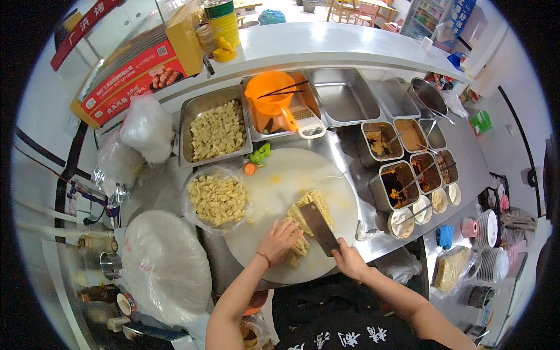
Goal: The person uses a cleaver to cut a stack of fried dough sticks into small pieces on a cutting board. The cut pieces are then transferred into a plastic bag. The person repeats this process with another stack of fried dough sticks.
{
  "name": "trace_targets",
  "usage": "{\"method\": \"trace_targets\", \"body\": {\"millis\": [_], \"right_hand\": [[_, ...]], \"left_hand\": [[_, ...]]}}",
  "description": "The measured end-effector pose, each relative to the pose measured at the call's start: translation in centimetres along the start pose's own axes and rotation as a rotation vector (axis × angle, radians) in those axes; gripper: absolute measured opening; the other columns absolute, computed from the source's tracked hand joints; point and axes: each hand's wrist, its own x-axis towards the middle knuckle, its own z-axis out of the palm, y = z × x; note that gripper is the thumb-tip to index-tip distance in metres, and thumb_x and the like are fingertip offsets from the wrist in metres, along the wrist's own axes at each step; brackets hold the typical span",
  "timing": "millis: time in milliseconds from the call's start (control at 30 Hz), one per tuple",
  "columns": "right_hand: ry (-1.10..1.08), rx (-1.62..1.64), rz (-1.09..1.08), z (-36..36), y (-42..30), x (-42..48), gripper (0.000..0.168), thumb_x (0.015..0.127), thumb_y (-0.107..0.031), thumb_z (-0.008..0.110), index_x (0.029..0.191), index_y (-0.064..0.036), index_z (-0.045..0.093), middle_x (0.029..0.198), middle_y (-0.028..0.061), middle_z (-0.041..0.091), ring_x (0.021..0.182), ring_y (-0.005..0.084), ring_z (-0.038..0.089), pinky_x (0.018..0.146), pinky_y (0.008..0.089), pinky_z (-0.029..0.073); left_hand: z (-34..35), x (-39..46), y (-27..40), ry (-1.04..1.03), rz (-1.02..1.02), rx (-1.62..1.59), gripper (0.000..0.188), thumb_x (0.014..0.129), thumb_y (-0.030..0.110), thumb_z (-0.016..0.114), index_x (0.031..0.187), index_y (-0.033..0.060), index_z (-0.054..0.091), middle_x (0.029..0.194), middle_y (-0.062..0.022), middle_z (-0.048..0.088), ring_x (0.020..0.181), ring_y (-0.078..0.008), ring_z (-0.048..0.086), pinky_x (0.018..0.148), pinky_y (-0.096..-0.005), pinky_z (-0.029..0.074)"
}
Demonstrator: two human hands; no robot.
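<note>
My right hand (350, 259) grips the handle of a cleaver (321, 229), its dark blade tilted over a pale yellow, spongy food block (316, 197) that looks like bean curd or wheat gluten. Flat on the nearer pieces (298, 247) of the same food rests my left hand (282, 236), fingers together and pointing away from me. All of this lies on a round white cutting board (280, 192). Left of the board, a plastic-lined bowl (189, 218) holds many cut cubes (216, 200). A green pepper piece (261, 153) and a carrot end (250, 169) sit by the board's far left edge.
Behind the board stand a steel pan of cubes (218, 131), an orange strainer (271, 94) with chopsticks and a grater (308, 120), and a bare steel pan (348, 94). Sauce containers (399, 183) with spoons crowd the right. A large plastic-wrapped bundle (164, 267) sits left.
</note>
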Motion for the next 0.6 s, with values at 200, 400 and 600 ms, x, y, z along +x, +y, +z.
{"method": "trace_targets", "body": {"millis": [200, 400, 600], "right_hand": [[0.033, -0.032, 0.017, -1.3, 1.4, -2.6, 0.027, 0.086, -0.011, 0.051, 0.105, 0.001, 0.036, 0.059, 0.0273, 0.054, 0.058, 0.0474, 0.054, 0.052, 0.0541, 0.041], [-0.063, -0.126, 0.036, 0.4, 1.4, -3.0, 0.024, 0.085, -0.011, 0.05, 0.103, -0.001, 0.039, 0.057, 0.0243, 0.055, 0.056, 0.0455, 0.055, 0.05, 0.0532, 0.043], [-0.06, -0.265, -0.101, 4.3, 1.4, -0.3, 0.021, 0.083, -0.011, 0.049, 0.1, -0.003, 0.041, 0.059, 0.0216, 0.057, 0.056, 0.0417, 0.057, 0.051, 0.0517, 0.044]], "left_hand": [[-1.3, 2.2, -0.3, -0.258, -0.207, -0.226, 0.029, 0.073, 0.024, 0.061, 0.096, 0.0066, 0.054, 0.1, -0.0089, 0.052, 0.104, -0.0256, 0.047, 0.103, -0.0464, 0.028], [-3.8, -1.3, 3.8, -0.34, -0.822, -0.113, 0.054, 0.061, 0.036, 0.078, 0.096, 0.0032, 0.054, 0.097, -0.0128, 0.053, 0.099, -0.0275, 0.048, 0.095, -0.0438, 0.032], [-5.2, -0.8, 7.0, -0.246, -1.075, -0.146, 0.079, 0.058, 0.035, 0.08, 0.119, 0.0033, 0.04, 0.121, -0.0172, 0.04, 0.115, -0.0332, 0.037, 0.1, -0.0443, 0.028]]}}
